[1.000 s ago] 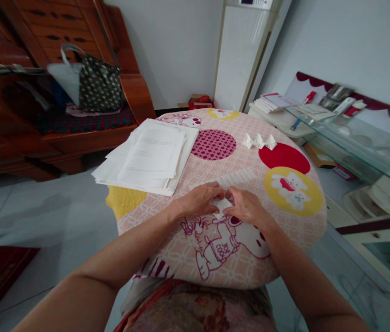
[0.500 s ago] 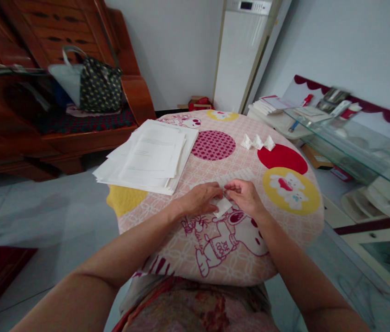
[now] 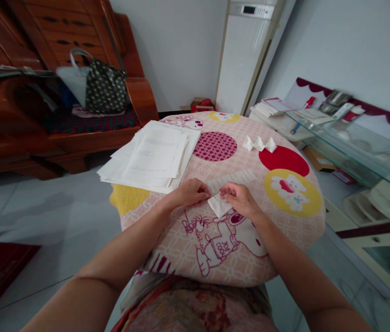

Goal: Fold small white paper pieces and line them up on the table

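Observation:
A small white folded paper (image 3: 218,207) lies on the cloth-covered round table, one corner pointing toward me. My right hand (image 3: 239,198) pinches its right side, fingers curled over the upper edge. At the left corner is my left hand (image 3: 194,192), its fingers closed and bent down against the paper; the fingertips are partly hidden. Just beyond both hands lies a pale striped strip (image 3: 238,177), which I cannot make out clearly. Three small pointed folded-paper pieces (image 3: 259,143) stand in a row farther back on the right.
A stack of loose white sheets (image 3: 153,154) covers the table's left side. The patterned tablecloth (image 3: 246,272) hangs over the near edge. Right of the table stands a glass-topped shelf unit (image 3: 354,138) with items on it. A wooden bench (image 3: 141,99) with bags is at the left.
My left hand has shifted left, from over the folded paper to its corner, uncovering more of it. My right hand stays at the paper's right side. The view has moved slightly.

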`<state>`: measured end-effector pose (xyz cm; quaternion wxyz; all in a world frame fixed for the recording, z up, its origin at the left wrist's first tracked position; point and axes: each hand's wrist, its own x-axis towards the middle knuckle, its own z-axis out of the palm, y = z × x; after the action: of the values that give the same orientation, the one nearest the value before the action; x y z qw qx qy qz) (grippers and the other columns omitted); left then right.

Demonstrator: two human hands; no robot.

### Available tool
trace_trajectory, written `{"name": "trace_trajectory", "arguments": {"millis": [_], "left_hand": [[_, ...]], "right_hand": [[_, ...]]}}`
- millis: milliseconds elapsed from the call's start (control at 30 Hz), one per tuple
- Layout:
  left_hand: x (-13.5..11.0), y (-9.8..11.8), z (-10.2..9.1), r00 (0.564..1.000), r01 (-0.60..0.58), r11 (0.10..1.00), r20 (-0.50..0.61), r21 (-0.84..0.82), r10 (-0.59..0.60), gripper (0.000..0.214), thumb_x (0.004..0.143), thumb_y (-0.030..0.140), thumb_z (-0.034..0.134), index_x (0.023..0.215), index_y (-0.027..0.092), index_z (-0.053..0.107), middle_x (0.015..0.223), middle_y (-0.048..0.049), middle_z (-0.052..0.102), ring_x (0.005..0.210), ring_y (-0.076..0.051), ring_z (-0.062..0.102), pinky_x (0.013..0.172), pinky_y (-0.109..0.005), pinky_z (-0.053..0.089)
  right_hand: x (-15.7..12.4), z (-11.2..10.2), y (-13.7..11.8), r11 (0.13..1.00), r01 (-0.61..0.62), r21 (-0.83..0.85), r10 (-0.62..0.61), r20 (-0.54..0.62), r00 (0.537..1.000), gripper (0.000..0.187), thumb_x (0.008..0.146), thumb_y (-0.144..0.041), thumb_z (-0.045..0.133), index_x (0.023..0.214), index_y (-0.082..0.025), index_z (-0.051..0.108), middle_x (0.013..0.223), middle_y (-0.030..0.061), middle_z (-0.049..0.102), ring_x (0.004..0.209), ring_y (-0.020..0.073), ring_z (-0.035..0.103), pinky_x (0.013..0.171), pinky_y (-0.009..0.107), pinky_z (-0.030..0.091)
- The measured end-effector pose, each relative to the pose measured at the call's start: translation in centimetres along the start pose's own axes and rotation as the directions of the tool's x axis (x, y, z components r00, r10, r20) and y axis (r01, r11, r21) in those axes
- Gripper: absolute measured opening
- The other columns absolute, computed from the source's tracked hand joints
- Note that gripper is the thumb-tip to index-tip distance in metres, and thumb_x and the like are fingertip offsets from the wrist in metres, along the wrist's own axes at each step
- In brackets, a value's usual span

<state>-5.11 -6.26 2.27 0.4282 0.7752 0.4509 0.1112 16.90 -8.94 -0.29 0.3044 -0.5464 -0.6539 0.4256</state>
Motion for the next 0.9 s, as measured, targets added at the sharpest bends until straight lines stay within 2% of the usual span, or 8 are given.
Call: {"name": "trace_trajectory", "arguments": {"millis": [133, 300, 733, 900], "left_hand": [[-0.02, 0.31, 0.49, 0.985, 0.166, 0.963, 0.077, -0.213, -0.153, 0.027, 0.088, 0.029, 0.057, 0.065, 0.015, 0.059, 0.050, 0.0029, 0.056, 0.040, -0.007, 0.046, 0.042, -0.020, 0.034], [0.12, 0.54, 0.72, 0.975, 0.222, 0.908, 0.094, -0.354, -0.202, 0.027, 0.086, 0.025, 0.061, 0.061, 0.014, 0.057, 0.049, 0.0024, 0.056, 0.038, -0.006, 0.046, 0.040, -0.018, 0.034], [0.24, 0.30, 0.79, 0.961, 0.273, 0.866, 0.155, -0.420, -0.228, 0.042, 0.087, 0.037, 0.069, 0.054, 0.014, 0.058, 0.043, -0.0004, 0.057, 0.035, -0.007, 0.046, 0.036, -0.018, 0.031], [0.25, 0.15, 0.77, 0.960, 0.275, 0.845, 0.178, -0.459, -0.216, 0.041, 0.090, 0.033, 0.063, 0.055, 0.014, 0.057, 0.043, -0.0001, 0.057, 0.034, -0.007, 0.045, 0.036, -0.019, 0.031]], "right_hand": [[-0.01, 0.10, 0.04, 0.999, 0.028, -0.015, -0.028, -0.001, 1.000, 0.026, 0.077, -0.004, 0.055, 0.095, -0.016, 0.070, 0.087, 0.0059, 0.075, 0.084, 0.0170, 0.072, 0.076, 0.028, 0.056], [-0.20, 0.06, -0.29, 0.997, 0.047, -0.053, -0.047, 0.002, 0.999, 0.025, 0.078, -0.004, 0.056, 0.096, -0.015, 0.070, 0.090, 0.0078, 0.076, 0.085, 0.0176, 0.072, 0.078, 0.029, 0.056], [-0.10, 0.22, 0.42, 0.985, 0.150, -0.087, -0.152, -0.021, 0.988, 0.021, 0.079, -0.006, 0.060, 0.093, -0.016, 0.072, 0.084, 0.0059, 0.076, 0.080, 0.0190, 0.072, 0.074, 0.029, 0.056], [-0.37, 0.24, 0.31, 0.944, 0.248, -0.216, -0.259, -0.025, 0.966, 0.021, 0.079, -0.004, 0.062, 0.086, -0.018, 0.076, 0.084, 0.0044, 0.075, 0.077, 0.0173, 0.069, 0.073, 0.028, 0.052]]}}
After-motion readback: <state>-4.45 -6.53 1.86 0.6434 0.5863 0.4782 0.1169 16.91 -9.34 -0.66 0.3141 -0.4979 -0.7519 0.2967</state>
